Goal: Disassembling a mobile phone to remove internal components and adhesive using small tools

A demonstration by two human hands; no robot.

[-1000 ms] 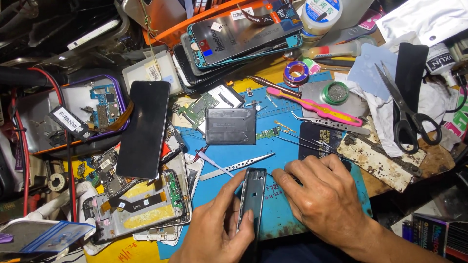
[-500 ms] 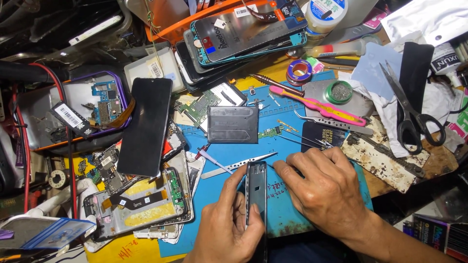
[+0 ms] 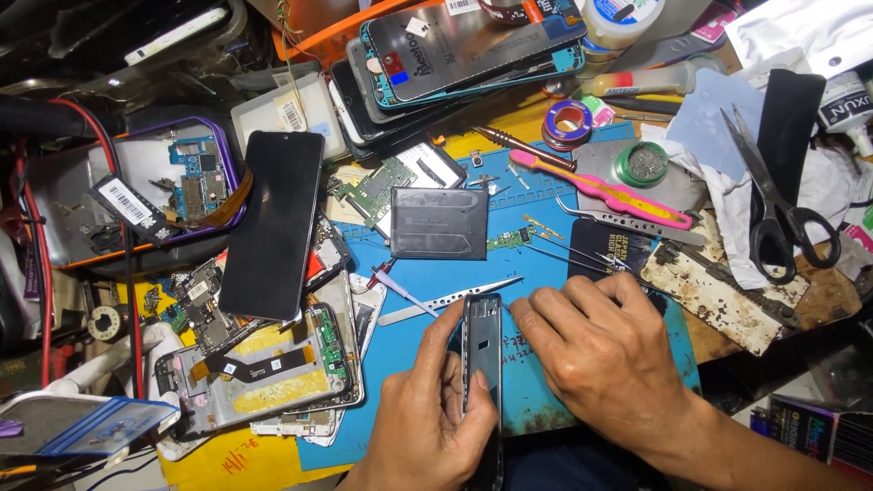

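My left hand (image 3: 427,414) grips a dark phone frame (image 3: 482,364), stood on its long edge on the blue work mat (image 3: 436,273). Thumb and fingers clamp its two faces. My right hand (image 3: 605,359) lies palm down on the mat just right of the frame, its index finger touching the frame's upper side. A flat metal pry tool (image 3: 450,301) lies just beyond the frame. Further back sits a grey phone battery (image 3: 439,223) with a small green circuit strip (image 3: 509,239) beside it.
A black phone screen (image 3: 273,223) lies at left above an opened phone body (image 3: 259,368). Stacked phones (image 3: 455,45) sit at the back. A pink tool (image 3: 600,189), tweezers (image 3: 627,229), scissors (image 3: 773,195) and a solder reel (image 3: 570,118) crowd the right.
The view has shifted slightly. My left hand has slid its grip a little up the frame; my right hand stays on the mat beside it.
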